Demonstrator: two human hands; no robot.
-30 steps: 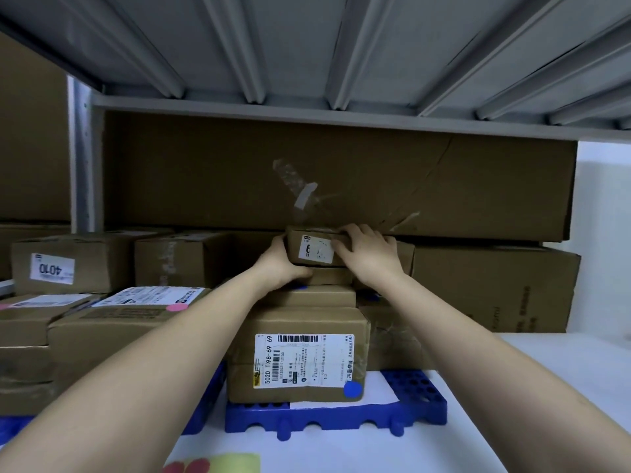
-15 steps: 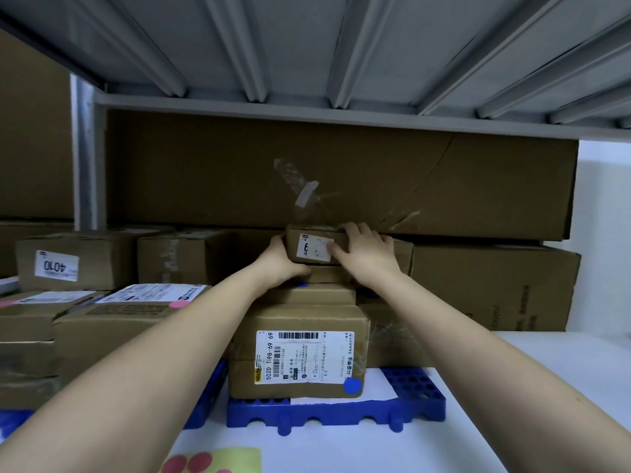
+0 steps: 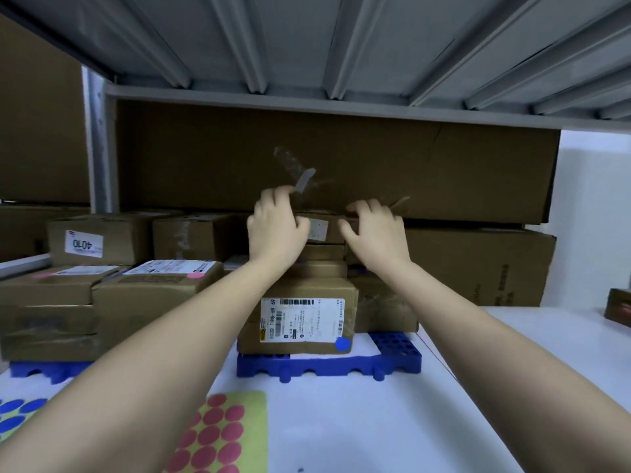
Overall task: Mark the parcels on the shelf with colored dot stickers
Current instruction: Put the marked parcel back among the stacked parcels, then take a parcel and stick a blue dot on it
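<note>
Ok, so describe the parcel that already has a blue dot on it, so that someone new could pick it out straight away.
Start at the blue plastic pallet in the middle of the white shelf. The parcel sits on it at the bottom of the centre stack, front facing you. Unlike its neighbours, it has a large white barcode label with a blue dot sticker at its lower right corner.

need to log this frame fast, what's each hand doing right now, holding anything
Left hand: open, fingers loosely curled, holding nothing.
Right hand: open, fingers spread beside the small top parcel, not gripping it.

Stacked brown parcels — blue-dotted.
</note>
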